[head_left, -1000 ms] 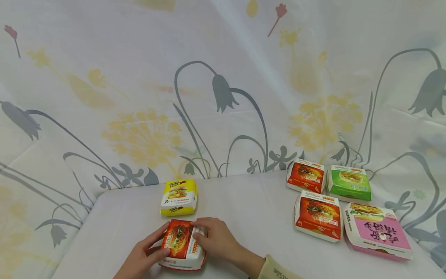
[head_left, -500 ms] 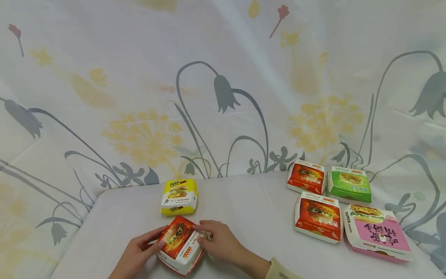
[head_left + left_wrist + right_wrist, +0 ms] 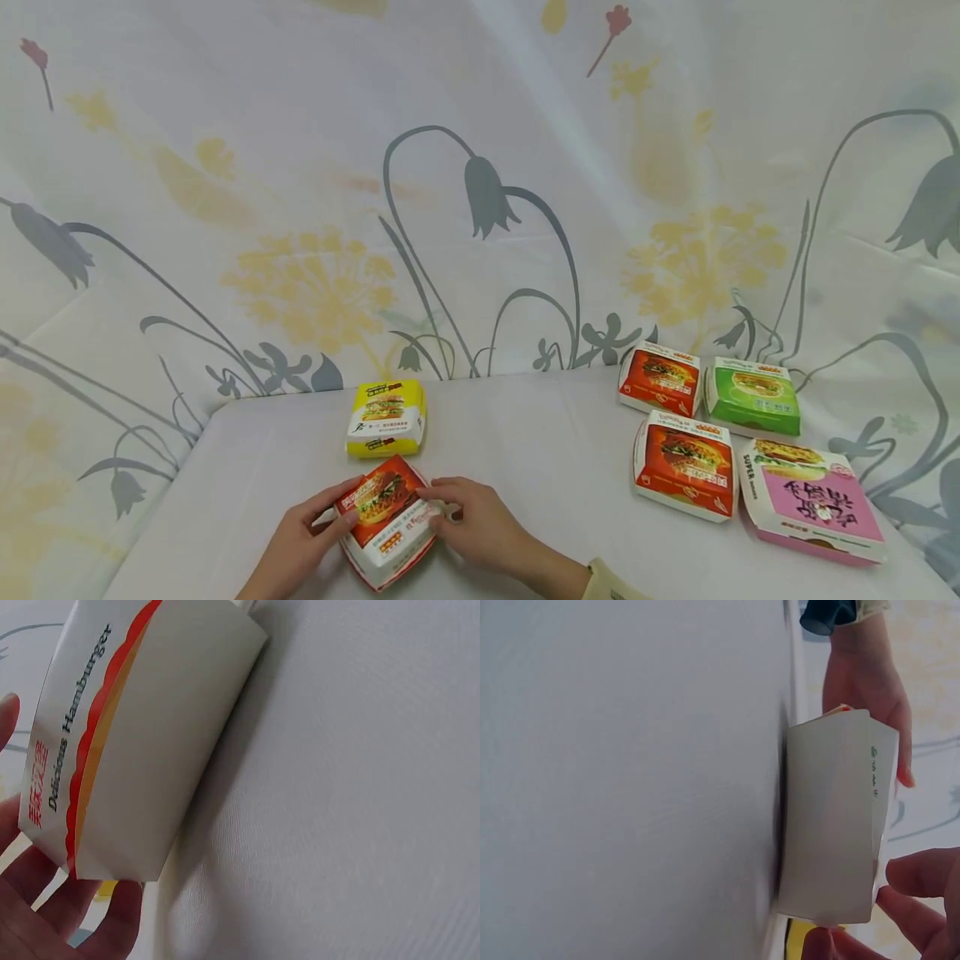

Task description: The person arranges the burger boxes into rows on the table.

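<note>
A red-and-white hamburger box [image 3: 386,521] sits at the front left of the table, turned at an angle, with a burger picture on its lid. My left hand [image 3: 300,533] grips its left corner, thumb on the lid; in the left wrist view, fingers [image 3: 45,900] curl round the box end printed "Delicious Hamburger". On the opposite corner, my right hand [image 3: 483,525] pinches the box between thumb and fingers. The right wrist view shows the plain white side of the hamburger box [image 3: 829,817]. Just behind it lies a yellow-and-white burger box [image 3: 386,419].
On the right stand two red burger boxes [image 3: 684,465], one behind the other, beside a green box [image 3: 752,396] and a larger pink box [image 3: 813,500]. All rest on a white-covered table [image 3: 540,450]. A flower-printed curtain [image 3: 480,183] hangs behind the table.
Between my hands the hamburger box has turned clockwise, its white panel swinging from the right side towards the front. Both hands keep hold of it; the other boxes have stayed put.
</note>
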Demonstrator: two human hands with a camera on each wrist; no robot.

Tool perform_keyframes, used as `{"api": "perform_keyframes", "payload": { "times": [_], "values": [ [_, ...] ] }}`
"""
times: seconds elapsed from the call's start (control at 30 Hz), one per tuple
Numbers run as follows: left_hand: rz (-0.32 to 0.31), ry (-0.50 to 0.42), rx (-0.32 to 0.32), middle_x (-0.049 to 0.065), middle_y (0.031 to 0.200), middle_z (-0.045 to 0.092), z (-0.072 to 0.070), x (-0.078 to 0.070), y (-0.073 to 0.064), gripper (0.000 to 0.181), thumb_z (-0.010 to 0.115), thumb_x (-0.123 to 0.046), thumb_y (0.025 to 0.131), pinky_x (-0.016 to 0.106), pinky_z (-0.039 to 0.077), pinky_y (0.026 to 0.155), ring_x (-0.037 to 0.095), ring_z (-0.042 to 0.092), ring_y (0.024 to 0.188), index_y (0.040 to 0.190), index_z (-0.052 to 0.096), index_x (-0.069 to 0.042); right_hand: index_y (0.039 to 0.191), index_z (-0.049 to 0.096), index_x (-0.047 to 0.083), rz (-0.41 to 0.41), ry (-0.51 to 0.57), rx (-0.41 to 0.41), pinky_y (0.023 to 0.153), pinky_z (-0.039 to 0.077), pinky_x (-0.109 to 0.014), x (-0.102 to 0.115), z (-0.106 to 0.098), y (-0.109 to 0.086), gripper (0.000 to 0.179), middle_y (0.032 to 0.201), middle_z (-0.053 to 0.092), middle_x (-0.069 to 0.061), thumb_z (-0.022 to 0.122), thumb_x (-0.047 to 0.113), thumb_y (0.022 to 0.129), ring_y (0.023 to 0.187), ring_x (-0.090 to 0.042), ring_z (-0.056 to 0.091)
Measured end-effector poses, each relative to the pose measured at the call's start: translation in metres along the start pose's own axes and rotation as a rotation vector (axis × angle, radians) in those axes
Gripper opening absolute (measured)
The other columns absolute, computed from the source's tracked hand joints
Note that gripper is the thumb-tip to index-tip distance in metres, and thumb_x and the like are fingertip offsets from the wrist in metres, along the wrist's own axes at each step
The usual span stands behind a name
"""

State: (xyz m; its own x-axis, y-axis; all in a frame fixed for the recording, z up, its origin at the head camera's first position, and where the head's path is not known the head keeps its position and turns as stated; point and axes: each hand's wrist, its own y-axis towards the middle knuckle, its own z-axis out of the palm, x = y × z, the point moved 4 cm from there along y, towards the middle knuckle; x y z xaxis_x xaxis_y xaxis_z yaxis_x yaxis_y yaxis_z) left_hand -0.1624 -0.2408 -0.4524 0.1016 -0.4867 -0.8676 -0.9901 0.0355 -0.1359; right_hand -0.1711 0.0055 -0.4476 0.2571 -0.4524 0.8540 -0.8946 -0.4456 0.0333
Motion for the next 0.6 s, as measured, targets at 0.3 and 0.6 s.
{"api": "perform_keyframes", "payload": {
  "times": [0.3, 0.6],
  "values": [
    [-0.015, 0.056, -0.046, 0.016, 0.143, 0.053, 0.009, -0.002, 0.005, 0.06, 0.074, -0.037, 0.09, 0.055, 0.047, 0.098, 0.035, 0.05, 0.127, 0.141, 0.056, -0.012, 0.125, 0.071, 0.022, -0.004, 0.025, 0.002, 0.076, 0.053, -0.023, 0.001, 0.0, -0.004, 0.036, 0.126, 0.062, 0.0, 0.07, 0.015, 0.09, 0.111, -0.013, 0.058],
    [-0.029, 0.043, -0.04, 0.018, 0.143, 0.052, 0.01, 0.0, 0.007, 0.061, 0.073, -0.038, 0.09, 0.057, 0.045, 0.099, 0.033, 0.05, 0.125, 0.141, 0.054, -0.011, 0.125, 0.071, 0.019, -0.032, 0.082, -0.032, 0.082, 0.055, -0.027, -0.001, -0.009, 0.007, 0.036, 0.127, 0.064, 0.001, 0.065, 0.016, 0.09, 0.12, -0.021, 0.057]
  ]
}}
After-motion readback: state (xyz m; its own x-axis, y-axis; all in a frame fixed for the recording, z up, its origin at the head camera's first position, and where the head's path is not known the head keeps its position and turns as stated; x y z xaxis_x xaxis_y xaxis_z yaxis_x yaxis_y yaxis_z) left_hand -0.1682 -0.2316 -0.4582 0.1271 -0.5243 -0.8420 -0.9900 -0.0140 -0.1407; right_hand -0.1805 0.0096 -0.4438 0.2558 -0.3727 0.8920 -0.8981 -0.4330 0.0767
